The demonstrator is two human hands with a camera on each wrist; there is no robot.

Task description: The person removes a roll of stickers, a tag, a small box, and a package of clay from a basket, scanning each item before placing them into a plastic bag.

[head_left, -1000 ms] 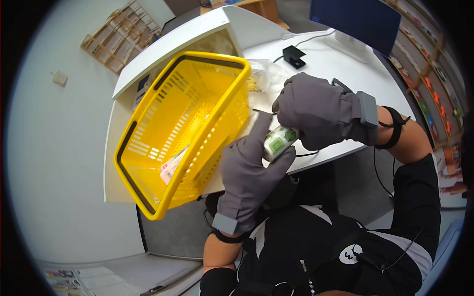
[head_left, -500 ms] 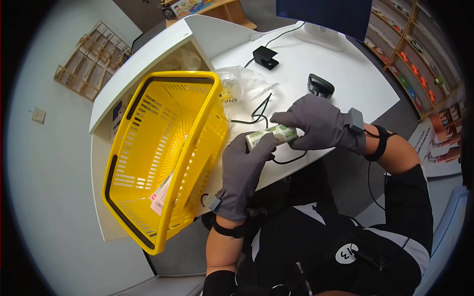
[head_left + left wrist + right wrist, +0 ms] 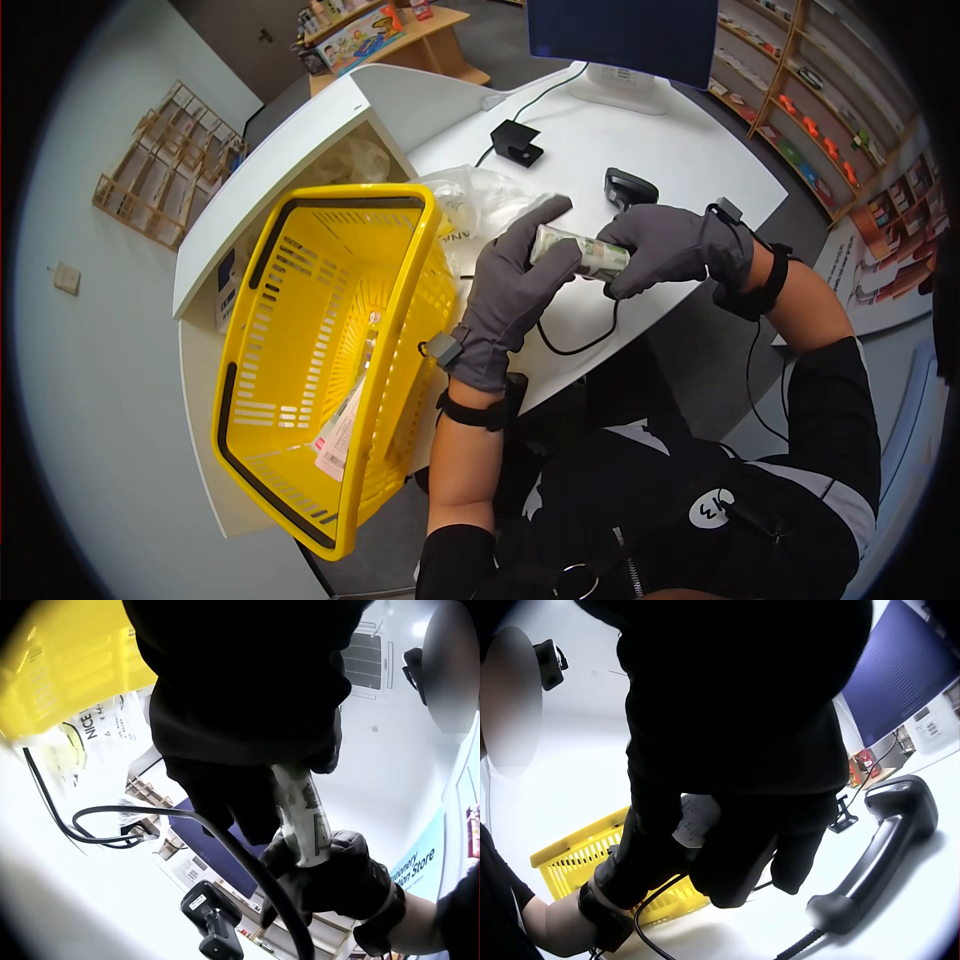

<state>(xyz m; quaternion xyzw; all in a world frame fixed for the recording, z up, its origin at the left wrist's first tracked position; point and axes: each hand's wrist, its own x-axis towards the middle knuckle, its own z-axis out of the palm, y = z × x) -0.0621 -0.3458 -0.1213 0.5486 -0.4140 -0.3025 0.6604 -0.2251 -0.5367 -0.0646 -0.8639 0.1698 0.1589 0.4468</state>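
Note:
Both hands, in grey gloves, hold a small white cylinder with green print (image 3: pixel 603 260) above the white desk. My left hand (image 3: pixel 510 295) grips its left end, thumb across the side and index finger stretched out past it. The right hand (image 3: pixel 675 248) pinches the other end between thumb and fingers. In the left wrist view the cylinder (image 3: pixel 301 814) runs from one hand to the other; in the right wrist view only a pale end (image 3: pixel 697 821) shows between dark fingers. A black handheld barcode scanner (image 3: pixel 630 188) lies on the desk just beyond the right hand.
A yellow shopping basket (image 3: pixel 388 360) with flat packs inside stands at the left. Behind it lies a clear plastic bag (image 3: pixel 470 200). A black cable (image 3: pixel 575 350) loops below the hands. A black bracket (image 3: pixel 517 143) and a monitor (image 3: pixel 620 40) stand farther back.
The cylinder has turned in the hands, from steeply slanted to lying nearly level. Both hands have shifted their hold along it. The scanner, mostly hidden behind the right hand before, now shows.

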